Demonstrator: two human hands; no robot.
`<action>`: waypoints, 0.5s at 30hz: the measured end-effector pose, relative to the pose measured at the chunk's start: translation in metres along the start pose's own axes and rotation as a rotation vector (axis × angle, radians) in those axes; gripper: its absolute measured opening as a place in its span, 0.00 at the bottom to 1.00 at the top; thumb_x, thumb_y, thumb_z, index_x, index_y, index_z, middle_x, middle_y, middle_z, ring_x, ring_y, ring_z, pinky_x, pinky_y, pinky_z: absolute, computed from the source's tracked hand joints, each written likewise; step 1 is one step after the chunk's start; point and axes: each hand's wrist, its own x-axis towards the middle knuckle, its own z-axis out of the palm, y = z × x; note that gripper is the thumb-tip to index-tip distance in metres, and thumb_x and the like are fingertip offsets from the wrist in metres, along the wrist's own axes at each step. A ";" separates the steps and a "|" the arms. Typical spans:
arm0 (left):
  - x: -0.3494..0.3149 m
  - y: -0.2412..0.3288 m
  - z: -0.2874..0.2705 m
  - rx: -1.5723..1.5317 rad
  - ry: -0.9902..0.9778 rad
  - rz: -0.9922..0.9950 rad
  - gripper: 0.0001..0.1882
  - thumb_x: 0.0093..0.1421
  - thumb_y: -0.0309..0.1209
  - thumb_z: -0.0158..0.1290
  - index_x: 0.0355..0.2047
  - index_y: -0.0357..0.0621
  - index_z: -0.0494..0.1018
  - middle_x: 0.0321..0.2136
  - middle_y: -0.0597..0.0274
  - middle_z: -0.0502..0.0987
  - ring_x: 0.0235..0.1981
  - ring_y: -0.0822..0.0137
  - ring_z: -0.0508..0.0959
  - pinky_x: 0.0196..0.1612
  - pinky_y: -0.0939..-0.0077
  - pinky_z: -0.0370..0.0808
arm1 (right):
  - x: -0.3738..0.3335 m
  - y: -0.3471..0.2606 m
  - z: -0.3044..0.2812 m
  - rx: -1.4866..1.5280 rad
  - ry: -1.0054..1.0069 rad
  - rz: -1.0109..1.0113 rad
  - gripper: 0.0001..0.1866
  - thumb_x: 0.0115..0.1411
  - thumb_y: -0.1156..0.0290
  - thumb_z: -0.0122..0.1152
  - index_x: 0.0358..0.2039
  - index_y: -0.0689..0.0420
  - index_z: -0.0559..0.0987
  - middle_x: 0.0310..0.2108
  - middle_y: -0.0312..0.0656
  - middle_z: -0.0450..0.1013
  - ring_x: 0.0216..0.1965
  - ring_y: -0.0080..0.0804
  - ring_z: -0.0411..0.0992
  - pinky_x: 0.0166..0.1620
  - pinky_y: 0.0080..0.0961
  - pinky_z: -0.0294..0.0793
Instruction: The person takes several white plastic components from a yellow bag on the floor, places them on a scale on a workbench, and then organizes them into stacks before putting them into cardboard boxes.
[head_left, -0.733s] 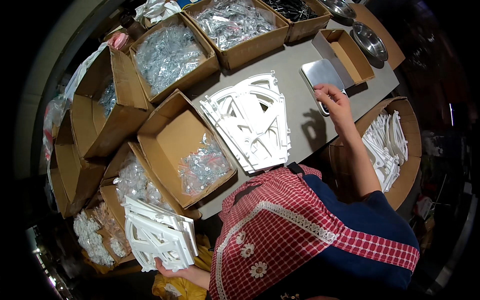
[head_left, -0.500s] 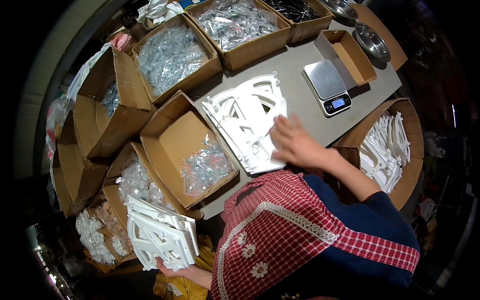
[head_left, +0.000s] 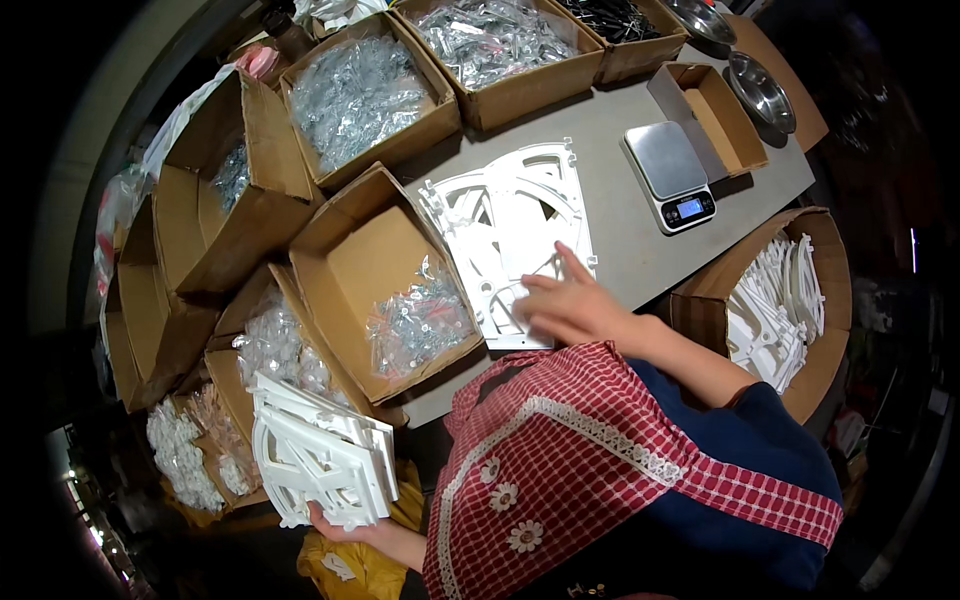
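Note:
My left hand (head_left: 343,527) grips a stack of white plastic panels (head_left: 320,455) from below, near the lower left; the panels have curved ribs and cut-out openings. On the grey table in front of me lie more white plastic frames (head_left: 505,225) of a like fan shape. Over their near right part hovers or rests my right hand (head_left: 575,305), its fingers spread and holding nothing; whether the fingertips touch the frames I cannot tell.
Left of the frames stands a cardboard box (head_left: 345,265) with small hardware bags. Further boxes of bagged metal parts (head_left: 360,95) line the far side. A digital scale (head_left: 668,175) sits right, beside a small box (head_left: 715,115). A box of white plastic strips (head_left: 775,315) stands at right.
My right hand has shifted slightly left and down over the white frames. The frames on the table lie a little more squarely together. My left hand still holds its stack.

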 end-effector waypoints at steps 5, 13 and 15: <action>0.006 -0.005 -0.013 0.062 -0.021 0.095 0.30 0.60 0.40 0.48 0.57 0.29 0.65 0.57 0.46 0.68 0.56 0.53 0.70 0.57 0.61 0.68 | -0.002 0.025 -0.012 -0.392 0.468 0.141 0.15 0.57 0.67 0.59 0.45 0.57 0.77 0.45 0.45 0.73 0.53 0.42 0.69 0.66 0.61 0.45; -0.008 -0.001 0.007 0.025 -0.001 0.024 0.30 0.61 0.41 0.47 0.57 0.31 0.65 0.58 0.47 0.67 0.57 0.54 0.69 0.58 0.61 0.68 | 0.008 0.034 -0.002 -0.432 0.506 0.064 0.08 0.54 0.68 0.59 0.33 0.56 0.79 0.35 0.42 0.71 0.50 0.42 0.67 0.67 0.60 0.46; -0.011 -0.001 0.014 -0.012 0.015 0.004 0.31 0.60 0.41 0.47 0.58 0.30 0.65 0.58 0.46 0.67 0.57 0.53 0.69 0.58 0.61 0.68 | 0.013 0.039 -0.017 -0.500 0.521 0.120 0.09 0.55 0.67 0.59 0.35 0.56 0.79 0.38 0.43 0.72 0.49 0.42 0.68 0.67 0.60 0.46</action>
